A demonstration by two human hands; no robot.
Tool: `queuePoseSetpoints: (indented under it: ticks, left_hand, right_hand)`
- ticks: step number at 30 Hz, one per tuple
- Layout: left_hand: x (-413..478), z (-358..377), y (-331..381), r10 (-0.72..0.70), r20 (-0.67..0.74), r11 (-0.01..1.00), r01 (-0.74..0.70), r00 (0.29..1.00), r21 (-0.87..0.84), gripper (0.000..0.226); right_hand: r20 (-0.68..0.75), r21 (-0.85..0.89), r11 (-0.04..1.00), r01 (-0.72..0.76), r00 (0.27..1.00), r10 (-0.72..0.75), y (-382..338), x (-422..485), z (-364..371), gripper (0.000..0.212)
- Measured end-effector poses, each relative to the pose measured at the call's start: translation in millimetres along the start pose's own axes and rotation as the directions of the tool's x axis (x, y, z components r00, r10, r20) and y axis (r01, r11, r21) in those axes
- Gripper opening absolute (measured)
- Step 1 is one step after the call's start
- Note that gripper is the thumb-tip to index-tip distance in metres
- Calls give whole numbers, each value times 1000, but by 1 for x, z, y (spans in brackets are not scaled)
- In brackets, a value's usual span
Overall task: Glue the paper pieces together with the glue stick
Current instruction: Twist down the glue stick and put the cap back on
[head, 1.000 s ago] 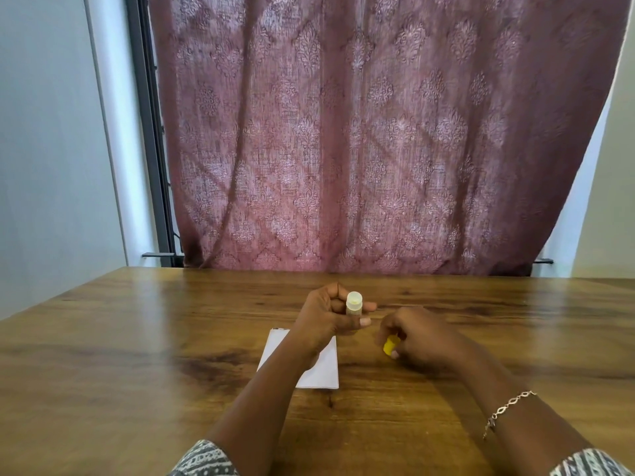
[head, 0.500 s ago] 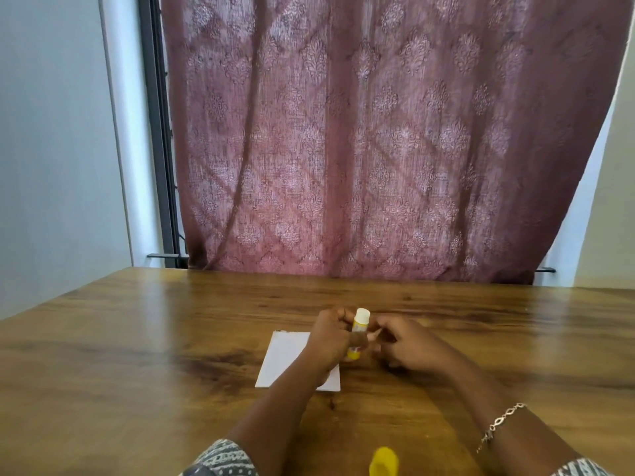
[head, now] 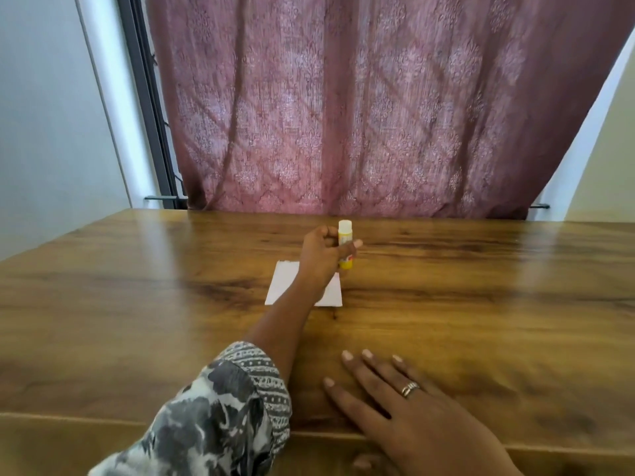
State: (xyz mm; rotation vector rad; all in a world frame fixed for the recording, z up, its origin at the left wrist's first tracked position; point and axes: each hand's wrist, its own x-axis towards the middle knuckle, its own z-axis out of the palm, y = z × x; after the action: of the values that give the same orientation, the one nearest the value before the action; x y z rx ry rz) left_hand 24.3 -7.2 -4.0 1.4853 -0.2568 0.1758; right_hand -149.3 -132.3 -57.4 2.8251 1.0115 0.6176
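A yellow glue stick [head: 345,244] with its white top uncovered stands upright in my left hand [head: 323,255], whose fingers are wrapped around its middle. White paper pieces [head: 287,281] lie flat on the wooden table [head: 137,286] under that wrist, partly hidden by my forearm. My right hand [head: 395,400] lies flat, fingers spread, on the table near its front edge, holding nothing. The yellow cap is not in view.
A dark pink patterned curtain [head: 360,108] hangs behind the table's far edge. A dark window frame [head: 147,104] and pale wall stand at the left. The table's front edge runs under my right hand.
My right hand left the glue stick and came back to the table's front edge, where it now lies flat. The yellow cap seen falling earlier is out of sight. My left hand still holds the stick.
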Motion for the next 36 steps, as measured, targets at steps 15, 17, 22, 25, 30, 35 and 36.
queuePoseSetpoints:
  ticks: [15,17,22,25,30,35,36]
  left_hand:
    - [-19,2,-1,33,1,995,-33,999,97,26]
    - [-25,2,1,49,-9,994,-48,999,99,26]
    - [-37,1,2,73,-16,992,-71,997,105,22]
    - [-45,1,3,75,-19,992,-73,997,98,22]
    - [-68,4,6,61,-23,997,-60,998,48,22]
    - [-102,1,20,157,-35,978,-150,987,145,25]
    - [-113,0,24,184,-31,970,-176,983,169,25]
  right_hand:
    - [105,-82,996,-34,994,43,-3,-6,-12,59]
    - [108,-94,995,-40,993,50,-3,-6,-12,59]
    - [142,-39,999,-36,989,41,-4,-6,-10,61]
    - [144,4,999,-39,989,38,-7,-8,-12,63]
    - [133,22,999,-40,990,36,-8,-9,-15,62]
    - [76,72,994,-82,994,76,-16,-17,-13,66]
    - [39,102,991,-87,996,83,-20,-22,-13,67]
